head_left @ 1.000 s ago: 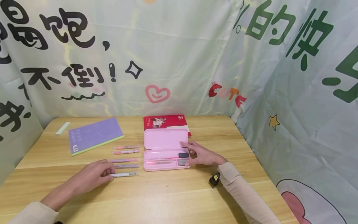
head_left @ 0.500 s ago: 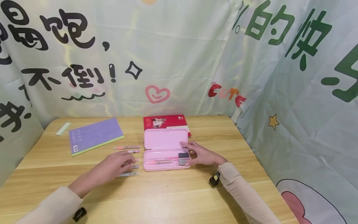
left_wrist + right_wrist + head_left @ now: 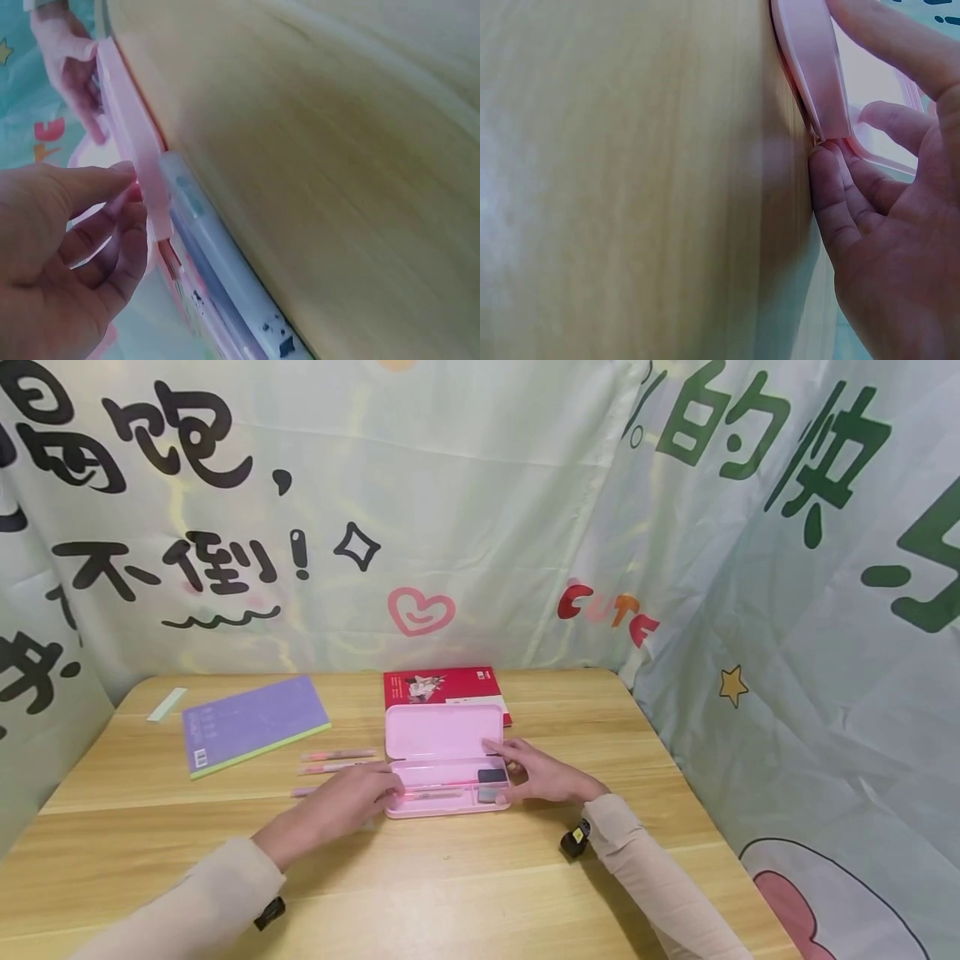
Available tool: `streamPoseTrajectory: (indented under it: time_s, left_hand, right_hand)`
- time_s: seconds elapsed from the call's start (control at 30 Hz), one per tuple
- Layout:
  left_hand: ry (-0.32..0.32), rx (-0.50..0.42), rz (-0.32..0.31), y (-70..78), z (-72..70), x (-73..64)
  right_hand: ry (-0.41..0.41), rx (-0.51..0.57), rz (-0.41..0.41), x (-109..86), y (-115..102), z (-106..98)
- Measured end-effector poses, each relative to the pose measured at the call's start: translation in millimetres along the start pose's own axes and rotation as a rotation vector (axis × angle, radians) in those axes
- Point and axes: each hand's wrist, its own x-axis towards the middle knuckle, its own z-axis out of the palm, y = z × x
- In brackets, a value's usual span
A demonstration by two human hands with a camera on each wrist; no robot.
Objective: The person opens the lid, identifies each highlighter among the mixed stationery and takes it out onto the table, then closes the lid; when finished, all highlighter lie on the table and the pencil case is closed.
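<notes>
An open pink pencil case (image 3: 444, 732) lies on the table with its lid folded back. Inside are slim pink pens (image 3: 441, 795) and a dark block (image 3: 492, 775) at the right end. My left hand (image 3: 341, 804) reaches over the case's left end, thumb and fingertips close together at its wall; I cannot tell whether they pinch a pen. My right hand (image 3: 551, 777) holds the case's right end, with one finger on the lid and the thumb at the near corner. Beside the case's left end lies a white pen (image 3: 225, 251), mostly hidden under my left hand in the head view.
Other pens (image 3: 337, 754) lie in a row left of the case. Behind them is a purple notebook (image 3: 255, 720), with a pale green strip (image 3: 167, 704) at its left. A red book (image 3: 442, 683) lies behind the lid. Printed cloth (image 3: 487, 510) hangs around the wooden table (image 3: 480, 893).
My left hand has moved right from the left ends of the pens, across the row, to the case's left end. My right hand has stayed at the case.
</notes>
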Motion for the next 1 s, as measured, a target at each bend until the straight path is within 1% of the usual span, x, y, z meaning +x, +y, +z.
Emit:
streamPoseTrajectory:
  time_s: [0.1,0.2,0.43,0.5,0.6,0.7,0.8,0.9,1.0]
  left_hand:
    - [0.009,0.031,0.04,2.2,1.9,3.5]
    - [0.003,0.07,0.058,4.8,2.5,8.0]
    - [-0.012,0.148,0.051,12.9,1.6,16.8]
    - [-0.018,0.154,0.036,14.7,1.7,18.0]
    - [-0.038,0.144,0.001,15.0,2.1,18.9]
    - [-0.056,0.103,-0.047,12.6,1.1,18.5]
    - [-0.058,0.067,-0.082,9.7,-2.6,16.1]
    - [-0.045,0.044,-0.079,7.0,-8.7,12.0]
    - [-0.029,0.025,-0.048,3.6,-16.4,4.9]
  right_hand:
    - [0.004,-0.001,-0.002,-0.6,-0.1,-0.2]
    - [0.006,0.001,0.002,-0.5,0.9,-0.4]
    - [0.006,-0.001,0.008,-1.1,0.0,-0.1]
    - [0.004,0.004,0.008,-1.2,-0.5,-0.1]
    - [0.004,0.012,0.01,-1.0,0.3,0.0]
    - [0.005,0.013,0.011,-1.0,0.8,-0.2]
    - [0.006,0.01,0.011,-0.8,0.5,0.0]
    - [0.009,0.007,0.011,-1.0,-0.1,0.5]
    - [0.008,0.006,0.008,-0.6,0.3,0.8]
